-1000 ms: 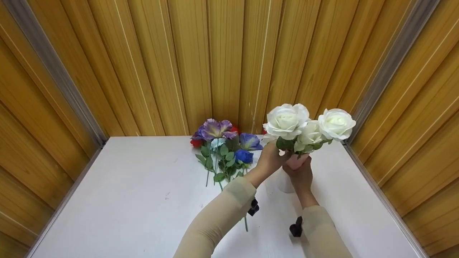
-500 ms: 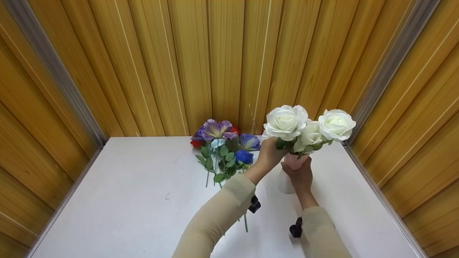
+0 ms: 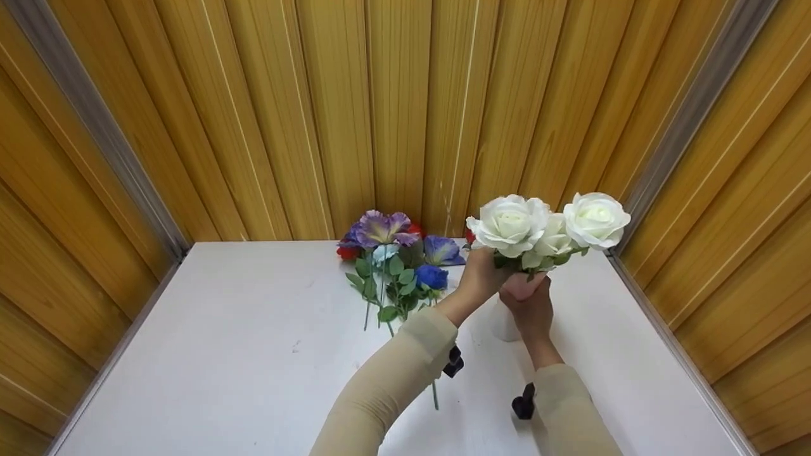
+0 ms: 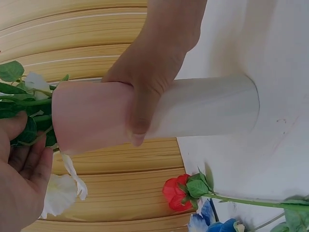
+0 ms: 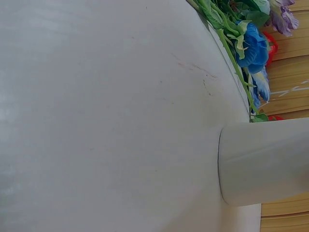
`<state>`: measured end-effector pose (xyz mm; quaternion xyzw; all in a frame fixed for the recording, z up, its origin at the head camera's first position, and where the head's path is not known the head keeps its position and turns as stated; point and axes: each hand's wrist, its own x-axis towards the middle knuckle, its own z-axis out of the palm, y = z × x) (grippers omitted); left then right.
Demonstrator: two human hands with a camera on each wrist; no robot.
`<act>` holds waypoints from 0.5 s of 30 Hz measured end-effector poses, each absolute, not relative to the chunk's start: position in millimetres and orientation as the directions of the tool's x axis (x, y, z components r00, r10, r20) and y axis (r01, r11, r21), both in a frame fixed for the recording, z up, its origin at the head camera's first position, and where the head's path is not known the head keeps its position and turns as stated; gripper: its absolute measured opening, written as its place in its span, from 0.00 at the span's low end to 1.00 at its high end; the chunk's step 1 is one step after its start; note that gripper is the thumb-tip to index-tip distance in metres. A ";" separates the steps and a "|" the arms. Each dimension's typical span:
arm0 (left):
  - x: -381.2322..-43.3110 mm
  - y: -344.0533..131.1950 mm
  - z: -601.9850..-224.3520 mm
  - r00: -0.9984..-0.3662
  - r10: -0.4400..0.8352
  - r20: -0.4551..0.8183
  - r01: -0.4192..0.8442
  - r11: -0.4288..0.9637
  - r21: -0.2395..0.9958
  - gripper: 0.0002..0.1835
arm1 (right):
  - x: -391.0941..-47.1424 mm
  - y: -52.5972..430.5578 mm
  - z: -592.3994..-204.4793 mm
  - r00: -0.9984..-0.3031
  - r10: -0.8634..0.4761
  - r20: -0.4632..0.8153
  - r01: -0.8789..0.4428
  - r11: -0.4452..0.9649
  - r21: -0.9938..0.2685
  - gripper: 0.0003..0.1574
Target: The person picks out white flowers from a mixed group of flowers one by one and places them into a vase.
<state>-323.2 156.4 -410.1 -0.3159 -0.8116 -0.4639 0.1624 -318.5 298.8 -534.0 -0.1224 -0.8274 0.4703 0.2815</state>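
A tall vase (image 4: 203,108), pink at the top and white below, stands upright on the white table. My right hand (image 3: 531,313) grips it around the middle, with the thumb across its front in the left wrist view. Several white roses (image 3: 512,225) rise from its mouth on green leafy stems (image 4: 41,108). At the rim, my left hand (image 3: 485,275) pinches a rose stem among the leaves; its fingers (image 4: 36,162) curl there, partly hidden by greenery. The right wrist view catches only the lower vase (image 5: 265,162), not the hand.
Left of the vase lies a pile of artificial flowers: a purple flower (image 3: 380,228), a blue rose (image 3: 431,277), a pale blue bloom (image 3: 384,254) and red roses (image 4: 177,195). Wood-grain panels (image 3: 399,114) wall in the white table (image 3: 241,354) behind and at both sides.
Over the last half second the left white rose has sunk a little and shifted right, together with my left hand. My right hand and the vase have stayed in place.
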 end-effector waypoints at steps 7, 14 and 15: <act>-321.5 158.1 -415.3 -0.790 0.381 0.480 0.612 0.439 0.658 0.09 | -318.5 296.5 -533.2 -0.827 0.458 0.326 -0.030 0.543 -0.839 0.56; -324.3 156.3 -412.4 -0.806 0.405 0.432 0.577 0.372 0.727 0.12 | -324.4 297.9 -530.8 -0.827 0.449 0.339 -0.035 0.560 -0.827 0.55; -325.2 155.2 -413.3 -0.802 0.409 0.436 0.580 0.355 0.733 0.13 | -325.2 297.8 -531.0 -0.832 0.443 0.333 -0.032 0.561 -0.827 0.55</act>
